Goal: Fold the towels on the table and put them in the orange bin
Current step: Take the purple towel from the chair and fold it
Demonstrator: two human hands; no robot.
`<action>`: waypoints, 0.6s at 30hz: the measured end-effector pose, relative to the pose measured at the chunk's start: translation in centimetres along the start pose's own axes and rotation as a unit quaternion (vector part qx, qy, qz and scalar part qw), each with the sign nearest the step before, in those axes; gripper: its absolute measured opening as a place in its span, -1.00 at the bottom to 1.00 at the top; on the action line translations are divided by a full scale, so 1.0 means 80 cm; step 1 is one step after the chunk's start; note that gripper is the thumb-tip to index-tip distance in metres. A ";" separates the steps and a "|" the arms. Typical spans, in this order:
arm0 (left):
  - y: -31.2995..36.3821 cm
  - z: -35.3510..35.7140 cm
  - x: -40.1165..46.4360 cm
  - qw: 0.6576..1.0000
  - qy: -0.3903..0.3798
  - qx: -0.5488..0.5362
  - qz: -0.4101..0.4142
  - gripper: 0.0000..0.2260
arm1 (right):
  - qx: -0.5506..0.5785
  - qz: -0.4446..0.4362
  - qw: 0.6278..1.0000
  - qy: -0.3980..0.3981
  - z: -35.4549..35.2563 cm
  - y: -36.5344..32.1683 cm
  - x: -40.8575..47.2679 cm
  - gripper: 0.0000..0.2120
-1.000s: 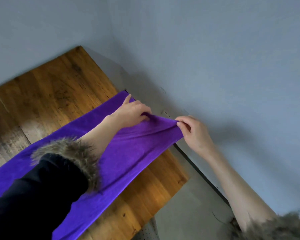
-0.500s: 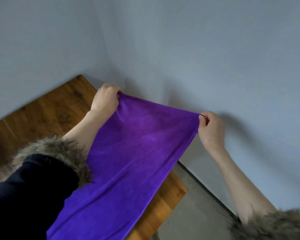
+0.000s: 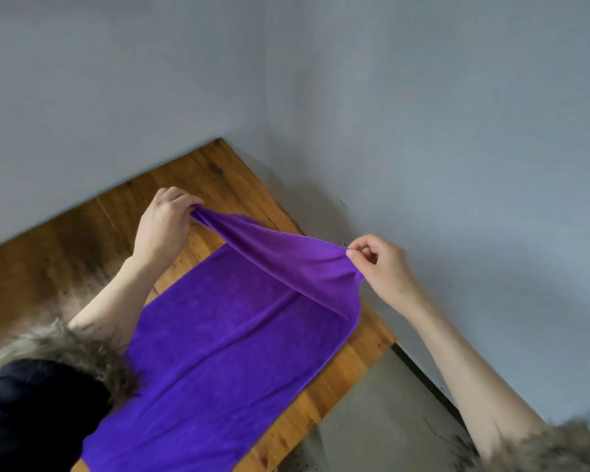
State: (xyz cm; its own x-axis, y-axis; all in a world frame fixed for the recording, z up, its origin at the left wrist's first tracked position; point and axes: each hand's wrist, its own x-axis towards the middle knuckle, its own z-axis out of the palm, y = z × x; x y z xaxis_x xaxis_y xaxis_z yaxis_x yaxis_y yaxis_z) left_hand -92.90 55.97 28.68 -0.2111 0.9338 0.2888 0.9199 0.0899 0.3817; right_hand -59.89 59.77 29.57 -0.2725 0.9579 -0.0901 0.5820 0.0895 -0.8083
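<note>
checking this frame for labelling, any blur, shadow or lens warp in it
Head view: fur-trimmed sleeve cuffs at the lower corners are smeared; the purple cloth towel and both hands' grip look fairly sharp; soft, even light, a faint arm shadow on the grey wall; the wooden table looks tilted and splayed by the wide lens.

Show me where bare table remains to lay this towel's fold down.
Bare wood lies on the table left of the left hand, toward the wall, and in a thin strip right of the purple towel. The middle is covered; the right hand hovers off the edge.

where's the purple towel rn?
Head view, centre: the purple towel lies along the wooden table, its far end lifted between the left hand and right hand.
</note>
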 end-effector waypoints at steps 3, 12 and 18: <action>-0.031 -0.041 -0.041 0.999 0.036 -0.009 -0.027 -0.80 | 0.041 -0.011 0.998 -0.055 0.025 -0.041 -0.040 -0.81; -0.126 -0.099 -0.199 0.989 0.104 0.003 -0.101 -0.81 | 0.040 -0.020 0.967 -0.250 0.135 -0.118 -0.143 -0.83; -0.173 -0.067 -0.306 0.984 0.000 0.001 -0.180 -0.81 | 0.004 0.052 0.924 -0.378 0.241 -0.089 -0.194 -0.85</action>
State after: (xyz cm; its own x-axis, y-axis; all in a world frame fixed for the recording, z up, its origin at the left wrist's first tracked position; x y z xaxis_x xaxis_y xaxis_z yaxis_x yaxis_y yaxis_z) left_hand -102.27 30.04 21.03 -0.5237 0.8410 0.1359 0.7858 0.4154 0.4582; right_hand -74.58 38.98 25.52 -0.6753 0.4965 -0.5455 0.6299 0.0034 -0.7767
